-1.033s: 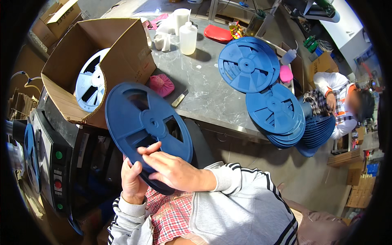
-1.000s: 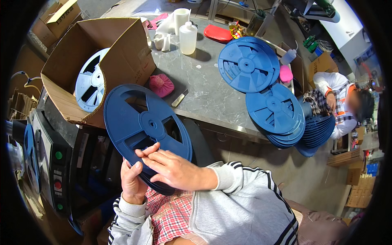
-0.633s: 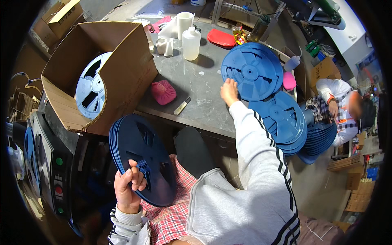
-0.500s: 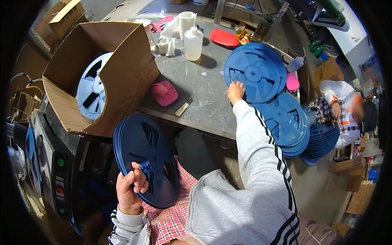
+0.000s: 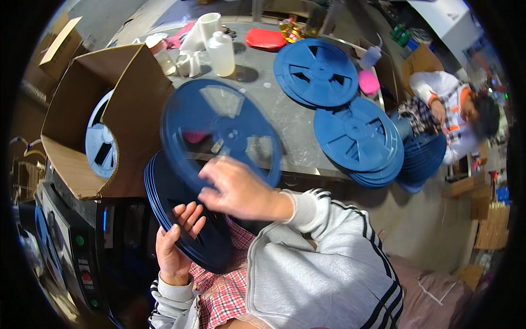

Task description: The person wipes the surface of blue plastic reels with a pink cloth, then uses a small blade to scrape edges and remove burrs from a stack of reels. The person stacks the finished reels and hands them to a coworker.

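My left hand (image 5: 174,255) grips a stack of dark blue plastic reel discs (image 5: 160,189) by its openings, tilted over my lap. Just in front of it, a single blue reel disc (image 5: 227,129), smeared by motion, is in my right hand (image 5: 241,189). The table and something pink show through its cut-outs. My right fingers are blurred at its lower edge. On the table's right side lie more blue reel discs, one pile (image 5: 316,68) farther back and another (image 5: 356,140) nearer, overhanging the edge.
An open cardboard box (image 5: 142,126) at left holds a pale blue reel (image 5: 102,145). Bottles (image 5: 222,55), a paper roll (image 5: 210,24) and a red pouch (image 5: 266,39) stand at the table's back. A person (image 5: 444,109) sits at right beside stacked discs (image 5: 419,159).
My right hand has come from the far pile back to my left hand, bringing a blue reel disc along. The left hand keeps hold of its stack. The view has shifted.
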Demonstrator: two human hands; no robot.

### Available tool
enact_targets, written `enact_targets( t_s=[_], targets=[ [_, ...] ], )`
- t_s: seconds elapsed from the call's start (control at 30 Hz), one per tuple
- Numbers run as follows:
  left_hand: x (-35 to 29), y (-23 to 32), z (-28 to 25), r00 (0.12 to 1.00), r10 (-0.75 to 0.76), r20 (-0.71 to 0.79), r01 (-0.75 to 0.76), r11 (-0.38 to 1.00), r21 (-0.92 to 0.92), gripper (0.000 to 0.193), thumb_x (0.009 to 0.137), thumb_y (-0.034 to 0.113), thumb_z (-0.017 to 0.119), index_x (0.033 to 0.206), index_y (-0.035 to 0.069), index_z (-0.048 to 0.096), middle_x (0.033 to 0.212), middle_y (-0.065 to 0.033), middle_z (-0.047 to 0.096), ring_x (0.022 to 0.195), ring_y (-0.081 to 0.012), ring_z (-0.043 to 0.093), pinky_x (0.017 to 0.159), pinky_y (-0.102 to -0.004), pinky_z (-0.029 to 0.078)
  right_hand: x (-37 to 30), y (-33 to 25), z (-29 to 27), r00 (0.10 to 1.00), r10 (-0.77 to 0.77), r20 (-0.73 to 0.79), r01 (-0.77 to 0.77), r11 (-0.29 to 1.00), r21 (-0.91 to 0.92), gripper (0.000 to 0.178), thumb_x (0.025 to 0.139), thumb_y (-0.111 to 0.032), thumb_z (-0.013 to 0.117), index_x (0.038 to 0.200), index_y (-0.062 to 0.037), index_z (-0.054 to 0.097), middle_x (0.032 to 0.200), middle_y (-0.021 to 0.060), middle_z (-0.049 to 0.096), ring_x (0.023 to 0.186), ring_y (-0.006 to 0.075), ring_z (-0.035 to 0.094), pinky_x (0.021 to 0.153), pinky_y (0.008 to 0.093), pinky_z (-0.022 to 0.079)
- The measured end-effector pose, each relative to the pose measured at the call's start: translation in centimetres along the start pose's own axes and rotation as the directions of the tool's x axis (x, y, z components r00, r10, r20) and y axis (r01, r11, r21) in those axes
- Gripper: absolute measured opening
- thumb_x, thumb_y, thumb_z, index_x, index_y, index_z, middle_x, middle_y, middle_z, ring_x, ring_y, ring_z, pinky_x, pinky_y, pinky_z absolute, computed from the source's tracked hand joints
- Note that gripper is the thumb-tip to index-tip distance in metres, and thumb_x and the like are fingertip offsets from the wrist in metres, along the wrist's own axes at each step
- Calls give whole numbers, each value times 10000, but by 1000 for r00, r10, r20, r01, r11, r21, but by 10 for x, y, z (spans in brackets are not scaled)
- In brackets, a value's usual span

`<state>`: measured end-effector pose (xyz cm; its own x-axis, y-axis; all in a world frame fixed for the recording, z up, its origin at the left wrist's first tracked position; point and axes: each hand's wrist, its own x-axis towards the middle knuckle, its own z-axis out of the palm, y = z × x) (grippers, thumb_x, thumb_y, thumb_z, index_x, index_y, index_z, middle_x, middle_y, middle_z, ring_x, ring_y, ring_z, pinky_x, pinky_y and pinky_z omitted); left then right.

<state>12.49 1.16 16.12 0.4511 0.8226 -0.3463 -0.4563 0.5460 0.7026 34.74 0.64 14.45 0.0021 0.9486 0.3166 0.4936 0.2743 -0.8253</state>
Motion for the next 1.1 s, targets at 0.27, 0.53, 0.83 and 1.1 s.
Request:
enact_targets(
  t_s=[0.27, 0.53, 0.83, 1.1],
  targets=[
    [-2, 3, -1, 989, 64, -133, -61, 998, 31, 391, 786, 77, 708, 1138, -13, 563, 867, -101, 644, 816, -254, 671, 1073, -494, 438, 28, 51, -28, 931, -316, -185, 298, 947, -119, 174, 862, -119, 716, 991, -9, 676, 1076, 131, 630, 960, 277, 641, 845, 378, 524],
    [5, 8, -23, 1000, 8, -26, -9, 999, -31, 346, 824, 135, 650, 1129, -21, 600, 775, -76, 613, 693, -197, 624, 772, -405, 574, 66, 333, -129, 814, 270, -515, -565, 159, -810, 962, 687, -422, 838, 1394, 68, 405, 1329, 178, 507, 1235, 315, 459, 993, 488, 386],
    [11, 8, -25, 997, -55, 47, 60, 991, -122, 431, 787, 106, 663, 1188, -29, 580, 729, -65, 545, 625, -177, 563, 654, -363, 559, 87, 361, -135, 839, 288, -461, -521, 184, -833, 440, 806, -273, 724, 1137, -3, 618, 1108, 162, 641, 1117, 322, 558, 995, 545, 352],
    [2, 3, -32, 990, -109, 86, 116, 989, -90, 442, 756, 29, 688, 1183, -11, 582, 818, -100, 637, 720, -229, 647, 714, -388, 543, 86, 293, -185, 744, 408, -529, -650, 628, -428, 468, 818, -171, 779, 1193, 14, 567, 1112, 258, 673, 1067, 405, 647, 911, 460, 513]
  ],
)
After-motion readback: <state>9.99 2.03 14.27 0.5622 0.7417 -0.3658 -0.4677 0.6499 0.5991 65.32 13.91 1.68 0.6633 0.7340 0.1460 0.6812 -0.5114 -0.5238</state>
